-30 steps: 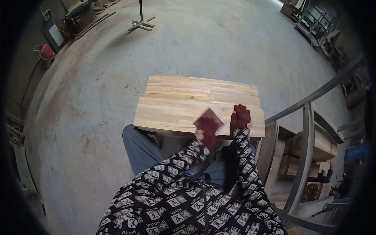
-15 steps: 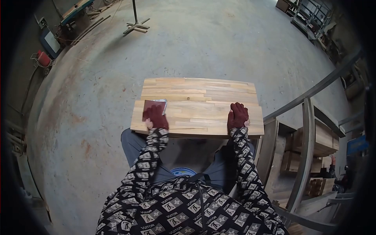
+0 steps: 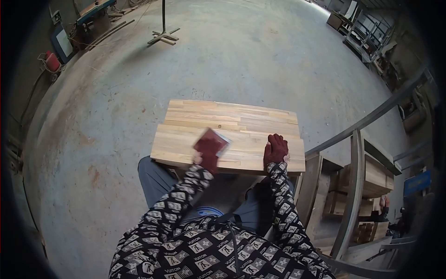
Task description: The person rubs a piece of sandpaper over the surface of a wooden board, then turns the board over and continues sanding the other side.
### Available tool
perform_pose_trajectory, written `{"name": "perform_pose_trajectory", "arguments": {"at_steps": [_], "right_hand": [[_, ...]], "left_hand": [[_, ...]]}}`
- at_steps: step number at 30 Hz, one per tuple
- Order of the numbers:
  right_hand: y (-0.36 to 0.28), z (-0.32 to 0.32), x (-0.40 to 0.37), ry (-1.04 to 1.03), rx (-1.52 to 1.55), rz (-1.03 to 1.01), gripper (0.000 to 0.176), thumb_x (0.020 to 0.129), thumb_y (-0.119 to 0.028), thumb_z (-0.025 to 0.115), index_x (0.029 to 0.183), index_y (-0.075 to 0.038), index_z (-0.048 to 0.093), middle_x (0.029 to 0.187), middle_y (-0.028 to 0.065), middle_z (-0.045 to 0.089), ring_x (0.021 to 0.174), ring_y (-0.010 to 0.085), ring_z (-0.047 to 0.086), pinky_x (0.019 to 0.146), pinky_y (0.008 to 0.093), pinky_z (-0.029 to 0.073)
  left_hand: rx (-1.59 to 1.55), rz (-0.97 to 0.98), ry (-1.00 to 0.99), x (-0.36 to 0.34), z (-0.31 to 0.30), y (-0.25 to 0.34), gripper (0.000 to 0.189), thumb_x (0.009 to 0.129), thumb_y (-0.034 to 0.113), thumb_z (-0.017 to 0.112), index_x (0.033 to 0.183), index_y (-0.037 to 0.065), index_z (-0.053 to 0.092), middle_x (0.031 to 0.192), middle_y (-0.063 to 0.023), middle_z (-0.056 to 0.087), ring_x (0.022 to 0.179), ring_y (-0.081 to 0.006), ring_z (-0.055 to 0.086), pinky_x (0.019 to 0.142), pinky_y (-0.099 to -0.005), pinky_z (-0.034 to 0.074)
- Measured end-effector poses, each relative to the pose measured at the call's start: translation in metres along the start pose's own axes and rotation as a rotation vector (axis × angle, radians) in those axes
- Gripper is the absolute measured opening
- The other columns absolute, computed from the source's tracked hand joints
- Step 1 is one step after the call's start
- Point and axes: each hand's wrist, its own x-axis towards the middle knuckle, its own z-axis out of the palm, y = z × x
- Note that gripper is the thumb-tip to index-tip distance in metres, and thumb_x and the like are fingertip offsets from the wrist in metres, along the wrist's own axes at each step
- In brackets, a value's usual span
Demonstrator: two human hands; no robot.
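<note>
A light wooden board (image 3: pixel 248 149) made of glued strips lies flat in front of my lap. Behind it, a similar board (image 3: pixel 200 109) shows along the far side. My left hand (image 3: pixel 208 151), in a dark red glove with bare fingertips, presses a reddish-brown sheet of sandpaper (image 3: pixel 221 139) on the near board; both are smeared by motion. My right hand (image 3: pixel 277 149), gloved alike, lies flat near the board's right end, with nothing in it.
To the right stands a metal frame (image 3: pixel 357 172) with stacked wooden pieces (image 3: pixel 376 176) beyond it. A cross-footed stand (image 3: pixel 163 37) is on the concrete floor (image 3: pixel 241 60) ahead. Part of another person shows at the far right edge.
My left hand has slid the sandpaper rightward along the board from its left end. My right hand stays at the same spot on the board. The whole view has shifted slightly.
</note>
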Motion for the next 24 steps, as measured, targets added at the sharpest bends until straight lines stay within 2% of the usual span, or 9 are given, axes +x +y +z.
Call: {"name": "perform_pose_trajectory", "arguments": {"at_steps": [2,3,4,6,10,13,16,20,24], "right_hand": [[0.001,0.0,0.0,-0.002,0.006,0.011,0.024,0.08,-0.006,0.06,0.104,-0.004,0.06,0.099,0.016,0.06,0.098,0.0387,0.056,0.087,0.0479,0.045],[0.002,0.0,0.0,-0.006,0.008,0.01,0.024,0.081,-0.006,0.06,0.104,-0.004,0.06,0.099,0.0162,0.06,0.098,0.0389,0.056,0.087,0.0482,0.045],[0.003,0.0,-0.001,-0.001,0.012,0.013,0.024,0.081,-0.006,0.06,0.104,-0.004,0.06,0.099,0.0162,0.06,0.098,0.0389,0.056,0.087,0.0482,0.045],[0.003,0.0,0.0,-0.022,-0.006,0.022,0.023,0.082,-0.007,0.059,0.105,-0.004,0.061,0.101,0.0167,0.061,0.101,0.0393,0.057,0.088,0.0484,0.044],[0.0,-0.001,0.0,0.016,-0.012,-0.006,0.022,0.084,-0.007,0.059,0.106,-0.004,0.061,0.104,0.0173,0.063,0.103,0.0396,0.057,0.089,0.0484,0.045],[0.005,0.003,-0.002,0.013,-0.023,-0.027,0.023,0.084,-0.007,0.059,0.106,-0.003,0.062,0.103,0.0175,0.062,0.101,0.0394,0.058,0.088,0.0484,0.045],[0.003,0.002,-0.001,-0.022,-0.003,-0.014,0.023,0.083,-0.007,0.059,0.105,-0.003,0.061,0.1,0.0166,0.061,0.098,0.039,0.057,0.086,0.0479,0.045],[0.007,0.006,-0.002,0.027,-0.009,-0.045,0.023,0.08,-0.006,0.06,0.103,-0.004,0.061,0.097,0.0157,0.06,0.096,0.0384,0.057,0.084,0.0474,0.044],[0.008,0.005,-0.002,-0.004,-0.024,-0.014,0.025,0.082,-0.01,0.06,0.107,-0.004,0.062,0.106,0.0159,0.062,0.104,0.0368,0.057,0.089,0.0492,0.044]], "left_hand": [[0.307,-0.101,0.058,-0.01,0.001,-0.06,0.025,0.078,0.018,0.068,0.102,0.011,0.067,0.1,-0.0137,0.062,0.097,-0.0357,0.059,0.09,-0.0532,0.045],[0.457,-0.147,-0.03,-0.001,-0.011,-0.081,0.023,0.08,0.022,0.07,0.101,0.012,0.066,0.094,-0.012,0.06,0.091,-0.0348,0.057,0.085,-0.0515,0.044],[0.304,-0.25,-0.152,0.028,-0.075,-0.054,0.025,0.084,0.026,0.066,0.103,0.01,0.066,0.099,-0.0121,0.063,0.097,-0.0361,0.059,0.09,-0.0494,0.045],[0.426,-0.292,-0.018,0.015,-0.047,-0.063,0.024,0.09,0.01,0.055,0.113,0.007,0.062,0.111,-0.014,0.059,0.107,-0.0342,0.056,0.097,-0.0506,0.044],[0.327,-0.255,-0.057,0.004,0.003,0.004,0.024,0.091,0.01,0.053,0.113,0.006,0.062,0.111,-0.0135,0.059,0.108,-0.0334,0.056,0.097,-0.0498,0.044],[0.065,-0.085,-0.077,0.014,0.025,0.08,0.024,0.091,0.009,0.053,0.113,0.006,0.061,0.111,-0.013,0.059,0.108,-0.0328,0.056,0.097,-0.0492,0.044],[-0.084,0.038,-0.065,0.025,0.022,0.107,0.024,0.092,0.009,0.052,0.114,0.006,0.061,0.112,-0.0126,0.059,0.108,-0.0322,0.056,0.097,-0.0487,0.044],[-0.029,0.014,-0.053,0.022,-0.007,0.048,0.024,0.093,0.008,0.05,0.114,0.006,0.061,0.112,-0.012,0.059,0.108,-0.0313,0.056,0.097,-0.0479,0.044],[0.37,-0.179,-0.128,0.031,-0.059,-0.048,0.024,0.093,0.008,0.049,0.114,0.006,0.061,0.112,-0.0115,0.059,0.109,-0.0305,0.056,0.096,-0.0471,0.045]]}}
